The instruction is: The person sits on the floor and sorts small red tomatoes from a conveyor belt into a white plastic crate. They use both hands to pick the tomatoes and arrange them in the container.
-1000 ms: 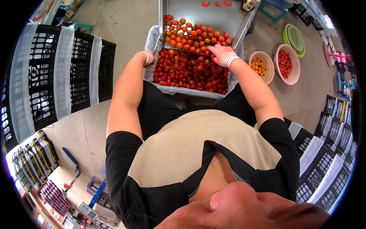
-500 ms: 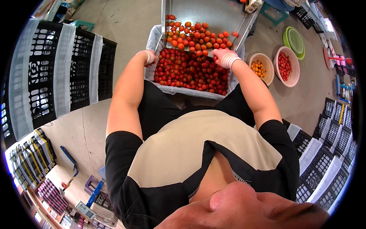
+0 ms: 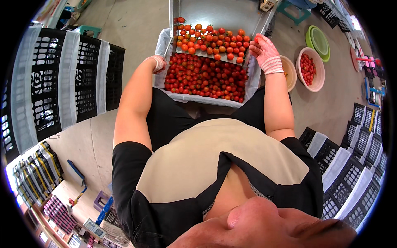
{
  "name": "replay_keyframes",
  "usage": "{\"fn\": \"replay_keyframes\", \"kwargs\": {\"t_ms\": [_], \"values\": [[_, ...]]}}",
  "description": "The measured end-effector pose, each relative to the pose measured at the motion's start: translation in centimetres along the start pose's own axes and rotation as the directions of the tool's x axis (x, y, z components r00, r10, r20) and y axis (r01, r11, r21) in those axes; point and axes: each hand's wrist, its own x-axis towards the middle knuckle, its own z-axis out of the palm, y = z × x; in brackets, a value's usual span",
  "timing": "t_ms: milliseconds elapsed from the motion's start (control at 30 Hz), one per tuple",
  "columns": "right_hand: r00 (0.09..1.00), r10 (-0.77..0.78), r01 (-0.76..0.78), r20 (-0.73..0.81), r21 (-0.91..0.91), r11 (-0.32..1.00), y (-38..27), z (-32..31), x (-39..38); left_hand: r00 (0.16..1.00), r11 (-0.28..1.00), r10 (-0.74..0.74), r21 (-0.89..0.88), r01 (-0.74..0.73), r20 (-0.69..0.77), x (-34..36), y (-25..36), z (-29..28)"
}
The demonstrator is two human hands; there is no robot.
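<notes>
My right hand (image 3: 266,53), in a thin glove with a striped cuff, is raised off the tray's right edge. A red cherry tomato (image 3: 258,38) is pinched at its fingertips. My left hand (image 3: 159,64) is closed at the left rim of the lined crate (image 3: 182,97), beside a thin metal edge; what its fingers grip is hidden. Loose red cherry tomatoes (image 3: 202,78) fill the crate. Above its far part slopes a metal tray (image 3: 215,12), with more red and orange tomatoes (image 3: 211,39) spread across its lower end.
To the right stand a pink basin (image 3: 321,78) of red tomatoes and a cream basin (image 3: 292,80), partly behind my right wrist. Green basins (image 3: 320,43) lie beyond. Black crates (image 3: 84,74) stand at the left, more crates (image 3: 331,161) at the lower right. A green stool (image 3: 294,13) is beyond.
My right hand has moved right and away from the tray's lower edge, now with a tomato in its fingers. Fewer tomatoes lie at the tray's lower end. My left hand stays at the crate's left rim.
</notes>
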Motion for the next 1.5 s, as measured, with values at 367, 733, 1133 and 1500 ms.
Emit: {"fn": "replay_keyframes", "kwargs": {"t_ms": [367, 733, 1133, 1500], "values": [[0.994, -0.03, 0.046, -0.106, 0.155, 0.987, -0.7, -0.9, 3.0, 0.999, 0.996, -0.033, 0.08, 0.037, -0.041, -0.5, 0.7, 0.2], [0.983, -0.134, 0.151, -0.125, 0.132, 0.98, -0.6, -1.1, 2.8, 0.997, 0.993, -0.046, 0.107, 0.053, -0.06, -1.2, 1.3, 0.3], [0.988, -0.117, 0.123, -0.105, 0.052, 0.991, 0.0, -0.9, 3.4, 0.999, 0.995, -0.028, 0.091, 0.032, -0.04, 0.3, 0.4, 0.3], [0.984, -0.118, 0.116, -0.131, -0.023, 0.993, 0.2, -0.4, 3.6, 0.986, 0.986, -0.059, -0.143, 0.082, 0.155, 3.9, -1.5, 1.1]]}}
